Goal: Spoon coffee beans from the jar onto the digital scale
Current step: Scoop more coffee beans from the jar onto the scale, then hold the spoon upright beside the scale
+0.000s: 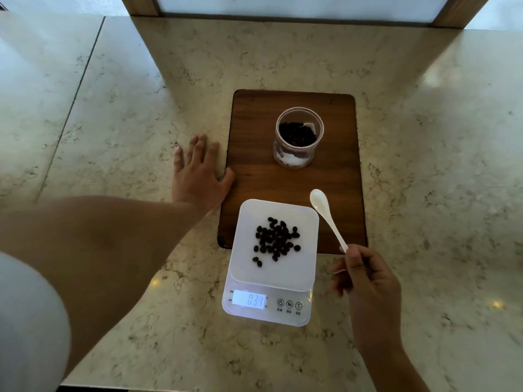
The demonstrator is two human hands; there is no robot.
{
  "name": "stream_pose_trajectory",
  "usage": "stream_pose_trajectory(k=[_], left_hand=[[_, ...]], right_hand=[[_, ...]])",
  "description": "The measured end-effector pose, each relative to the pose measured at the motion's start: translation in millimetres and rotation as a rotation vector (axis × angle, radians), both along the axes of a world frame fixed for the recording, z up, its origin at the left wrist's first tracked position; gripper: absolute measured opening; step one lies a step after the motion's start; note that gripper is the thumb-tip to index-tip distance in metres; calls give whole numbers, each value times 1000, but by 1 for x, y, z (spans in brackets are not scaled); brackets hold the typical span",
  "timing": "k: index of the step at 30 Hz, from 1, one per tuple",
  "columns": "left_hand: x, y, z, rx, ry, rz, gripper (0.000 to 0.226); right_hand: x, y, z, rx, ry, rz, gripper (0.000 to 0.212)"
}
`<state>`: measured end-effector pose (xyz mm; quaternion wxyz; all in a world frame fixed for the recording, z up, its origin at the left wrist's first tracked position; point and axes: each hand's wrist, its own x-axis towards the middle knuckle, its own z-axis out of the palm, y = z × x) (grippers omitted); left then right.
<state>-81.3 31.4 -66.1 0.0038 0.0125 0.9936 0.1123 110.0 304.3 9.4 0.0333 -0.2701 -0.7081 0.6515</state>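
A clear open jar (298, 137) with dark coffee beans inside stands on the far part of a dark wooden board (254, 182). In front of it sits a white digital scale (300, 267), its lit display reading 034, with a loose heap of coffee beans (276, 240) on its platform. My right hand (368, 281) holds a white plastic spoon (328, 216) by the end of its handle; the empty bowl hovers just right of the scale's far corner. My left hand (201, 171) lies flat, fingers spread, on the counter, its thumb touching the board's left edge.
Everything rests on a beige marble counter (113, 108) with a seam running down the left. A wooden frame with a pale panel (297, 4) stands along the far edge. My left forearm crosses the lower left of the view.
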Motion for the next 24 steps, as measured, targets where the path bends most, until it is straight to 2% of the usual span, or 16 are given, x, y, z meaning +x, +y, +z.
stream_pose_trajectory(k=[2, 8, 11, 19, 24], left_hand=[[0, 1, 0, 4, 4, 1, 74], [0, 2, 2, -4, 0, -1, 75], [0, 2, 3, -3, -7, -1, 75], [0, 2, 4, -9, -19, 4, 79], [0, 2, 3, -11, -23, -5, 77]], right_hand=[[6, -6, -7, -13, -29, -63, 20], [7, -6, -26, 178, -136, -222, 18], [6, 0, -28, 212, -170, -251, 16], [4, 1, -33, 524, -169, -184, 11], [8, 5, -38, 694, -137, -46, 4]])
